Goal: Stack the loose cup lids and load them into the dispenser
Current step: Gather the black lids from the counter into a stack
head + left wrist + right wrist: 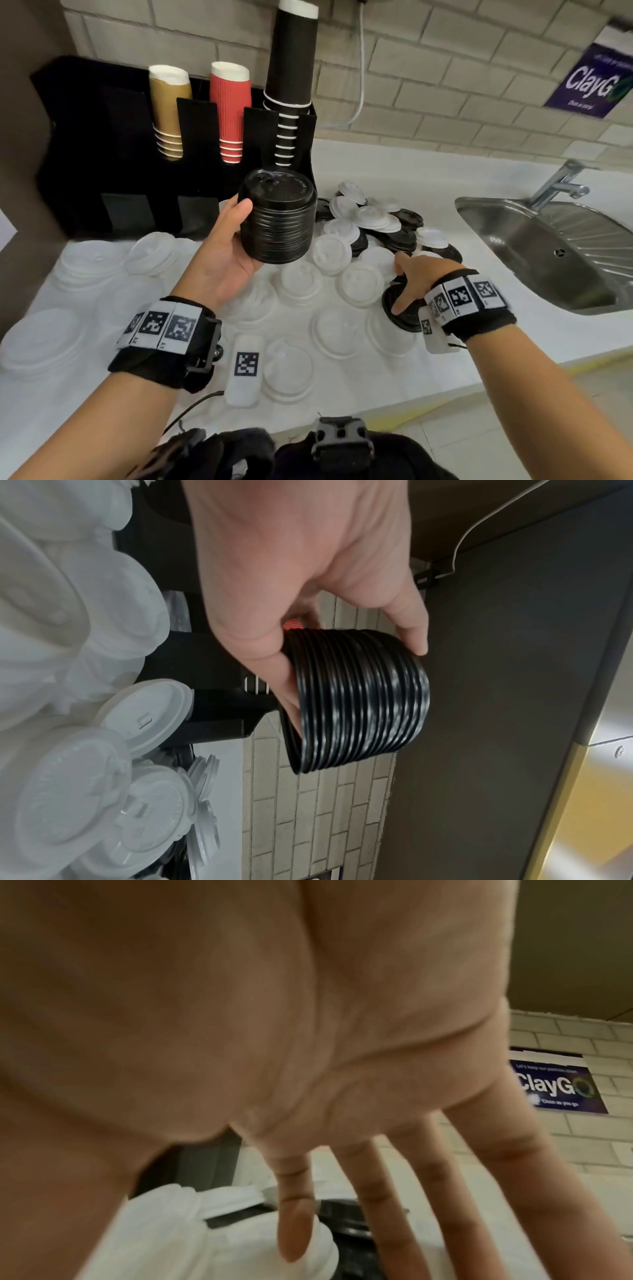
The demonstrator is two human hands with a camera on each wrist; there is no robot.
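Left hand (226,253) is gripping black lid stack (278,219); right hand (416,277), fingers (296,1229) spread, is reaching black lid (399,310) beneath fingertips; pinch rim squarely.

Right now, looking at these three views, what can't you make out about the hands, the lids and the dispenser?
- Right hand: the head view shows only its back over a black lid; the right wrist view is blurred, so contact is unclear.
- Stack of black lids: the count is unreadable; its rims blur in the left wrist view.
- Dispenser: its lower slots are too dark to see into.
- Sink: cut off by the right edge.
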